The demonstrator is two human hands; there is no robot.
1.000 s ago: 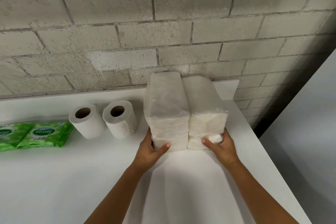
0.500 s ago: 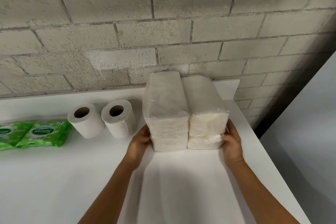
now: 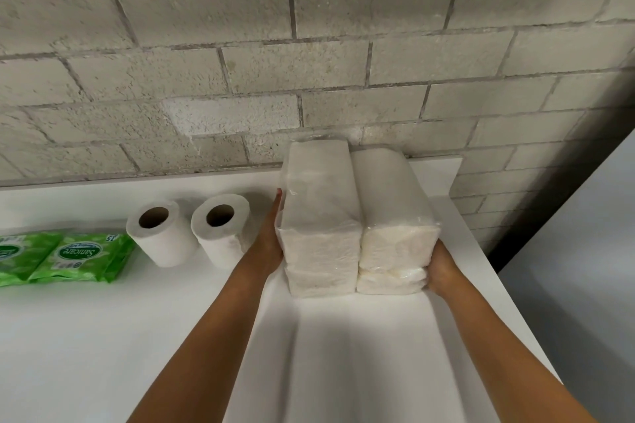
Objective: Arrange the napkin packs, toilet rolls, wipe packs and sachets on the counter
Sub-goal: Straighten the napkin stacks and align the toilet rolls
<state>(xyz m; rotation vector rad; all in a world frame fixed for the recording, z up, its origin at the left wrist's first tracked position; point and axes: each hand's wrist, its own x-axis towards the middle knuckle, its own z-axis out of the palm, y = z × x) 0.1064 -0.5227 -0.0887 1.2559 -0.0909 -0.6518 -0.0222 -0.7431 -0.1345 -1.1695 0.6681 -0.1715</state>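
Observation:
Two stacks of white napkin packs in clear wrap stand side by side on the white counter point(image 3: 103, 336) against the wall: the left stack point(image 3: 319, 216) and the right stack point(image 3: 395, 216). My left hand point(image 3: 271, 237) lies flat against the left stack's outer side. My right hand point(image 3: 441, 271) presses the right stack's lower right corner. Two toilet rolls point(image 3: 159, 230) point(image 3: 223, 228) lie left of the stacks, holes facing me. Two green wipe packs point(image 3: 84, 257) point(image 3: 13, 259) lie at the far left.
A grey block wall point(image 3: 309, 45) runs along the counter's back. The counter's right edge point(image 3: 508, 302) drops off close to the right stack, with a grey floor beyond.
Both hands slid from the stacks' front faces to their outer sides. The left hand now reaches further back along the left stack. The stacks stay in place.

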